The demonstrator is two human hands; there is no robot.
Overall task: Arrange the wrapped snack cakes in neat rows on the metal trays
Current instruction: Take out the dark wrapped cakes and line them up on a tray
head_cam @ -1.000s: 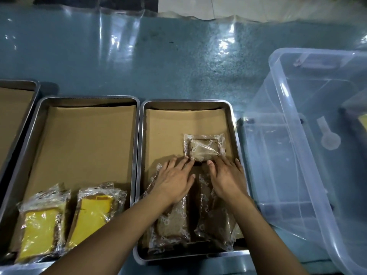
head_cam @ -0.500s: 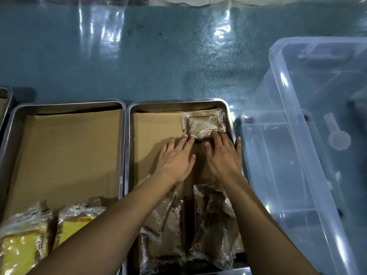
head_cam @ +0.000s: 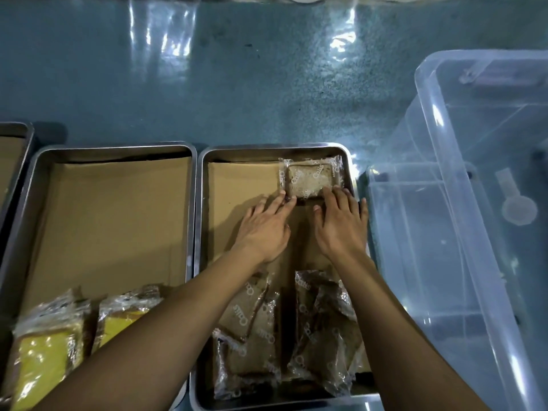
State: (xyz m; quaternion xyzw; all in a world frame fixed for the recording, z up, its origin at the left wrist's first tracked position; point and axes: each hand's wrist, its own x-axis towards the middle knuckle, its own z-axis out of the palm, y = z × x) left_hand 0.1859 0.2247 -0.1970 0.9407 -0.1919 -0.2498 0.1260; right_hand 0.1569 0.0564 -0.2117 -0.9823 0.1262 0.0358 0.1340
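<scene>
A wrapped brown snack cake (head_cam: 310,178) lies in the far right corner of the middle metal tray (head_cam: 201,232), which is lined with brown cardboard. My left hand (head_cam: 264,229) and my right hand (head_cam: 341,226) lie flat with straight fingers, their fingertips touching the cake's near edge. Several more wrapped brown cakes (head_cam: 284,327) lie at the near end of the same tray, partly under my forearms. Two wrapped yellow cakes (head_cam: 44,348) sit at the near end of the left tray (head_cam: 35,179).
A large clear plastic bin (head_cam: 474,203) stands right of the trays, close to the middle tray's right rim. A third tray's edge (head_cam: 26,134) shows at far left. Beyond the trays stretches a teal table top (head_cam: 207,84) under glossy plastic.
Both hands have slid the brown cake away from me, from mid-tray into the tray's far right corner. The camera view has shifted with them.
</scene>
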